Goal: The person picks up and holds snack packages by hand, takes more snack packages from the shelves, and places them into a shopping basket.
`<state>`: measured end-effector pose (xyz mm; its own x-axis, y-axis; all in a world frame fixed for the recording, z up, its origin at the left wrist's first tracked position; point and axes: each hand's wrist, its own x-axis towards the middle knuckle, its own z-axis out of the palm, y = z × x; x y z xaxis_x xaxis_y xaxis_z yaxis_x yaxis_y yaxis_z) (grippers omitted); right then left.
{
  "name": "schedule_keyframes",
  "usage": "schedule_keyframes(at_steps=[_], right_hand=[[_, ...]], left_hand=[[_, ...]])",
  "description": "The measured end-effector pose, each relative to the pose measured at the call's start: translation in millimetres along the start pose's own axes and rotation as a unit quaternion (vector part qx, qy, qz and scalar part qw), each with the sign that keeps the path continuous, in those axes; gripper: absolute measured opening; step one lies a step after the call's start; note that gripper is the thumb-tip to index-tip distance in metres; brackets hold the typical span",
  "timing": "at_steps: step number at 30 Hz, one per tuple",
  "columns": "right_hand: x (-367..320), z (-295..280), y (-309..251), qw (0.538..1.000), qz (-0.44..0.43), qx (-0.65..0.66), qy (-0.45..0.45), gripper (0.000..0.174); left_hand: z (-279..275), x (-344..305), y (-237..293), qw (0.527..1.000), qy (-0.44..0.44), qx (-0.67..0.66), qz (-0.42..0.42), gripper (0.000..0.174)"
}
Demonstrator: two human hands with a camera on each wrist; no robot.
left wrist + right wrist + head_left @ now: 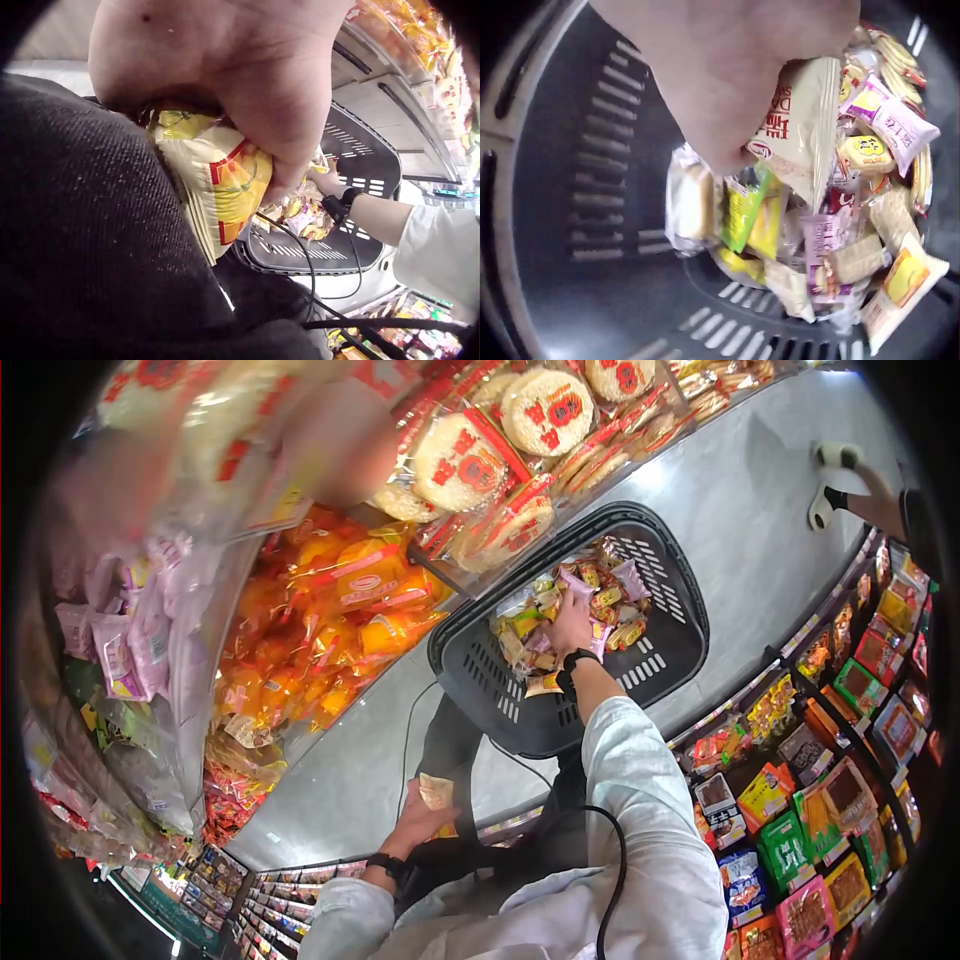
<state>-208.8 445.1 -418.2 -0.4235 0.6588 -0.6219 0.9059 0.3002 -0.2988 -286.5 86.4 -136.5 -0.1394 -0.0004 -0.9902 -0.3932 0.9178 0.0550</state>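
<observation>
Down by the dark trouser leg, my left hand (418,825) grips a cream and yellow snack packet (232,187) with a fruit print and crimped edges. My right hand (572,625) is inside a dark grey shopping basket (540,732), above a loose heap of small wrapped snacks. Between its thumb and fingers it holds a beige snack packet (810,120) with red lettering. Under that hand lie a purple packet (911,139), a green and yellow packet (746,210) and a clear-wrapped roll (691,202), among several others.
Large round rice crackers (545,412) and orange packets (330,610) fill clear bins beside the basket. Racks of colourful packs (785,845) stand at the right. A black cable (618,870) hangs across the sleeve. Another person's shoes (824,508) are on the floor.
</observation>
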Motion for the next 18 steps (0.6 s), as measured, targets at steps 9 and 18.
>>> schedule_keyframes(at_steps=[9,18], right_hand=[[-196,-152,-23,0.859,0.069,0.478,-0.170,0.053],[-382,-293,-115,0.838,-0.023,0.520,-0.162,0.048]], left_hand=[[-34,1,21,0.985,-0.055,0.088,0.139,0.076],[-126,-72,34,0.955,-0.158,-0.203,0.144,0.031]])
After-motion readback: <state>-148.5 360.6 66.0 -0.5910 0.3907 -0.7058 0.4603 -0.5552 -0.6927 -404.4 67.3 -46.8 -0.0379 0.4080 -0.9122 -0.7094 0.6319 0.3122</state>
